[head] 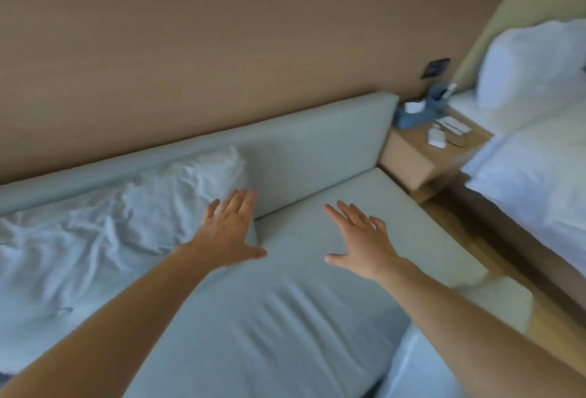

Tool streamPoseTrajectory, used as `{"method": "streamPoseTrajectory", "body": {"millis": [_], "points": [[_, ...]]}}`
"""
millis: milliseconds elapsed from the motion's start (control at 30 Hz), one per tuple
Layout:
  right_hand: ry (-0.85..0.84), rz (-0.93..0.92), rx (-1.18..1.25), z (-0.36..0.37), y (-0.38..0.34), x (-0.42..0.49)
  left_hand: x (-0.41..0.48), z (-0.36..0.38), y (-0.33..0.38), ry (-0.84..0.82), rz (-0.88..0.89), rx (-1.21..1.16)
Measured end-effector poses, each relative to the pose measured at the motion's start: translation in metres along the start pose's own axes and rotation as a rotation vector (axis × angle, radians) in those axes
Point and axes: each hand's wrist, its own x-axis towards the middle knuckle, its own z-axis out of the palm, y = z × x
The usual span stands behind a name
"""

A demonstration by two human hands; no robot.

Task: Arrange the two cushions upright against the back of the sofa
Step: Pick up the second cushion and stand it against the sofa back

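Note:
A pale grey-green sofa fills the view, with its backrest [317,144] along the wooden wall and its seat [269,318] below me. A wrinkled white cushion [190,188] leans against the backrest at the left. More crumpled white fabric [57,258] lies lower left of it, and I cannot tell where one cushion ends. My left hand [228,232] is open, fingers spread, its palm at the white cushion's right edge. My right hand [358,239] is open and flat just above the bare seat, holding nothing.
A wooden bedside table [421,156] stands past the sofa's right end, carrying a blue holder [415,112] and small white items. A bed with white bedding [532,175] and a pillow [532,67] lies at the right. Another white fabric piece [412,366] shows at the bottom right.

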Motion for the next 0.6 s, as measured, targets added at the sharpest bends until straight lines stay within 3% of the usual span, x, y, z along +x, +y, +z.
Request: {"method": "streamPoseTrajectory", "body": {"millis": [367, 600], "points": [[-0.097, 0.405, 0.090, -0.001, 0.365, -0.331, -0.046, 0.130, 0.477, -0.194, 0.291, -0.125], [-0.168, 0.479, 0.166, 0.047, 0.480, -0.435, -0.039, 0.186, 0.620, -0.269, 0.149, 0.006]]}}
